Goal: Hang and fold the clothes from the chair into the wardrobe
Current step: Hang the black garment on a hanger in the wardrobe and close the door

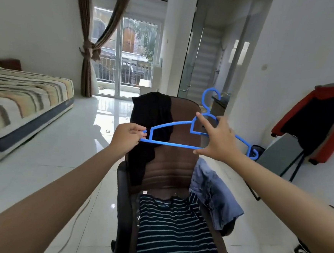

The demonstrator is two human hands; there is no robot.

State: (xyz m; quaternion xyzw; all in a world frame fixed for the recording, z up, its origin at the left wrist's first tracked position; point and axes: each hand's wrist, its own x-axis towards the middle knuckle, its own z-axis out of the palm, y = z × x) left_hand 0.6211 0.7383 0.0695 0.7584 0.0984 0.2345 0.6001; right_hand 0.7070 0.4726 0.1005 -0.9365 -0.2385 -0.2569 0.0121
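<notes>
— Both hands are on the blue hanger [172, 144], yes? Tell me how.

— Yes. Left hand [128, 136] pinches the left end of the hanger between thumb and fingers. Right hand [218, 139] is spread over the middle: the index finger lies along the upper part near the neck, the thumb presses under the bottom bar. The hanger is held in the air, over the backrest of the chair [171, 166], with its hook upward.

— And the clothes?

— They are all on the chair and not yet on the hanger. A black garment [153, 117] hangs over the top edge of the backrest, at its left corner. A striped shirt [174, 230] lies flat on the seat. A blue denim piece [215, 192] is draped over the right armrest.

— Which step is it, in your opinion?

— I think it is the beginning of the hanging step: hanger ready, no garment chosen. The wardrobe I cannot see in this view.

— What does the next move need?

— Probably one hand must let go of the hanger and take one garment, maybe the black one because it is nearest. Then the hanger's end goes into the neck opening.
</notes>
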